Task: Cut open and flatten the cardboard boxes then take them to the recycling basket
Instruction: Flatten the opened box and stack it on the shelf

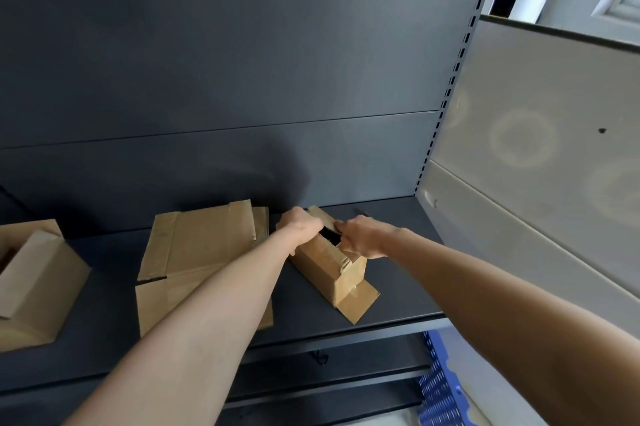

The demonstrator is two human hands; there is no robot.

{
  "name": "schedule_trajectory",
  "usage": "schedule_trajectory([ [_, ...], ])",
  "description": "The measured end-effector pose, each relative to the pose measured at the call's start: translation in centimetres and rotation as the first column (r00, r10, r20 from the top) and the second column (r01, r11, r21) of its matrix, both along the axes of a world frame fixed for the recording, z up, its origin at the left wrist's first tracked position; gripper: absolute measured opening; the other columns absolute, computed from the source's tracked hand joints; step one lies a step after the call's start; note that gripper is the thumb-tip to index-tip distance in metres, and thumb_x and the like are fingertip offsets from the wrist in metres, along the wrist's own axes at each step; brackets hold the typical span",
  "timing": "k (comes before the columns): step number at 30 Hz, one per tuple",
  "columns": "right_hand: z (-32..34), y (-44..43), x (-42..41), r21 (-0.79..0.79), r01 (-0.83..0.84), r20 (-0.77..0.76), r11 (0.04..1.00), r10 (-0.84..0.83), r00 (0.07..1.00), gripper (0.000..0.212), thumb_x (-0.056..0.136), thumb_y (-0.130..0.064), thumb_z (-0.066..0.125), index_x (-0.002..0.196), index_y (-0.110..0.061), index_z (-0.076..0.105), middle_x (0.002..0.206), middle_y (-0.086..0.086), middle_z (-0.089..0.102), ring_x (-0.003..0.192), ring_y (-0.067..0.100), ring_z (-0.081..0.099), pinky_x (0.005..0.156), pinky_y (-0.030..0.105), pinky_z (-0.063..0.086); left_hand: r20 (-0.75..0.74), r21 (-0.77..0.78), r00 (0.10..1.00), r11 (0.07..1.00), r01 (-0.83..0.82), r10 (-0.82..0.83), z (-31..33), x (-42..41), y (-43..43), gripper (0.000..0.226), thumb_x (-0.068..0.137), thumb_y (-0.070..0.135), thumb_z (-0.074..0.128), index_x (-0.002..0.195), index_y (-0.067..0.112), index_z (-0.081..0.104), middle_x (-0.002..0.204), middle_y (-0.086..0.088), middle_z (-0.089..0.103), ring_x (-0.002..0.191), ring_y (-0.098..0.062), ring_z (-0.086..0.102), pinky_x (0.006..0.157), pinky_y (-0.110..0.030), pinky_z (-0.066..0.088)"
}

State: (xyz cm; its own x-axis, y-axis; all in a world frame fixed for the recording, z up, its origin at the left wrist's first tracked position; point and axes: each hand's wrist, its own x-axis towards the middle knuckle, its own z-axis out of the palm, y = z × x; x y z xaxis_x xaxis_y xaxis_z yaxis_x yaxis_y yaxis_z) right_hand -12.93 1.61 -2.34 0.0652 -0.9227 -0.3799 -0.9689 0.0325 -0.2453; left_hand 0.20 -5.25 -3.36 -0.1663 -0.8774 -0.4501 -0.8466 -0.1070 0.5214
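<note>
— Three brown cardboard boxes on the dark grey metal shelf (pixel 398 290). Which one is in hand?

— The small oblong brown cardboard box (pixel 329 275), toward the shelf's right end and lying askew to the front edge. Its near end flap lies flat on the shelf, pointing at that edge.

— And the grip?

— Both hands are at the box's far, open end. The left hand (pixel 298 223) has its fingers curled over the left rim. The right hand (pixel 360 238) is closed round the torn flap on the right side of the opening. A loose top flap (pixel 323 218) stands up between them, and the body of the box stretches from the hands toward the front edge.

— The others?

— A large, low, taped brown cardboard box (pixel 194 252) lies mid-shelf, partly under the left forearm. An open brown cardboard box (pixel 34 287) sits at the left end. A blue perforated plastic basket (pixel 438 387) shows below the shelf's right front corner.
</note>
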Motion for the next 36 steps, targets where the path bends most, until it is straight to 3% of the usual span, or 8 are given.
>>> schedule_trajectory([
  [8,0.2,-0.6,0.0,-0.013,-0.023,-0.039,1.000,0.022,0.999,0.025,0.095,-0.015,0.040,0.117,-0.009,0.051,0.070,0.001,0.048,0.065,0.022,0.051,0.049,0.029,0.035,0.048,-0.141,0.999,0.990,0.014,-0.007,-0.2,0.3,-0.9,0.036,0.093,0.012,0.051,0.126,-0.001,0.054,0.126,-0.017,0.057,0.105,-0.037,0.060,0.078,-0.039,0.058],
  [15,1.0,-1.4,-0.3,0.030,0.053,-0.010,0.998,-0.053,0.999,0.030,0.100,-0.024,0.042,0.121,-0.007,0.054,0.092,0.011,0.059,0.080,0.027,0.054,0.064,0.036,0.042,-0.223,-0.001,0.974,0.999,-0.035,0.034,-0.4,1.3,-1.8,0.045,0.094,-0.005,0.040,0.136,0.006,0.049,0.138,-0.014,0.049,0.112,-0.038,0.057,0.082,-0.045,0.057],
  [18,1.4,-2.2,-0.5,0.021,0.093,0.024,0.995,-0.094,0.995,0.033,0.100,-0.022,0.043,0.126,-0.007,0.056,0.110,0.015,0.063,0.095,0.030,0.060,0.081,0.039,0.048,-0.406,-0.005,0.912,0.998,-0.067,0.059,-0.8,2.1,-1.4,0.045,0.087,-0.010,0.039,0.123,0.014,0.052,0.131,-0.006,0.050,0.111,-0.026,0.050,0.080,-0.044,0.055],
  [21,1.8,-2.6,-0.8,0.010,0.111,0.034,0.994,-0.111,0.993,0.033,0.099,-0.021,0.041,0.126,-0.010,0.057,0.106,0.012,0.063,0.092,0.029,0.059,0.077,0.036,0.047,-0.436,-0.105,0.900,0.994,-0.025,-0.024,-1.2,2.3,-1.0,0.032,0.089,-0.007,0.040,0.101,0.014,0.061,0.122,-0.004,0.053,0.099,-0.018,0.049,0.080,-0.042,0.055],
  [25,2.2,-2.2,-0.3,0.051,0.112,-0.003,0.992,-0.112,0.994,0.032,0.100,-0.019,0.038,0.124,-0.010,0.057,0.096,0.011,0.057,0.082,0.024,0.052,0.069,0.034,0.043,-0.053,-0.326,0.960,0.914,0.244,-0.275,-0.1,1.3,-0.5,0.035,0.102,0.028,0.040,0.108,0.004,0.064,0.125,-0.013,0.045,0.101,-0.025,0.049,0.084,-0.034,0.043],
  [29,2.0,-2.0,-0.7,0.078,0.174,0.024,0.982,-0.177,0.984,0.031,0.099,-0.020,0.040,0.121,-0.008,0.059,0.101,0.014,0.062,0.081,0.023,0.052,0.066,0.033,0.045,0.389,-0.424,0.782,0.659,0.622,-0.488,1.4,0.2,1.2,0.053,0.091,0.058,0.045,0.118,0.016,0.062,0.127,-0.008,0.039,0.123,-0.031,0.032,0.109,-0.045,0.025],
  [33,1.2,-1.3,-2.5,0.203,0.330,0.310,0.922,-0.380,0.871,0.030,0.096,-0.027,0.055,0.125,-0.020,0.061,0.103,0.003,0.060,0.095,0.023,0.060,0.082,0.038,0.058,0.352,-0.234,0.681,0.644,0.728,-0.642,1.1,0.5,2.3,0.089,0.069,0.071,0.066,0.135,0.015,0.044,0.137,-0.002,0.030,0.131,-0.028,0.021,0.115,-0.048,0.017],
  [36,0.8,-0.6,-3.4,0.292,0.395,0.478,0.871,-0.491,0.728,0.035,0.094,-0.026,0.062,0.128,-0.020,0.060,0.116,0.002,0.061,0.102,0.019,0.058,0.086,0.035,0.055,0.346,-0.244,0.676,0.634,0.734,-0.650,0.9,0.7,2.4,0.086,0.070,0.058,0.074,0.138,0.015,0.041,0.139,-0.003,0.029,0.131,-0.027,0.022,0.114,-0.048,0.022],
])
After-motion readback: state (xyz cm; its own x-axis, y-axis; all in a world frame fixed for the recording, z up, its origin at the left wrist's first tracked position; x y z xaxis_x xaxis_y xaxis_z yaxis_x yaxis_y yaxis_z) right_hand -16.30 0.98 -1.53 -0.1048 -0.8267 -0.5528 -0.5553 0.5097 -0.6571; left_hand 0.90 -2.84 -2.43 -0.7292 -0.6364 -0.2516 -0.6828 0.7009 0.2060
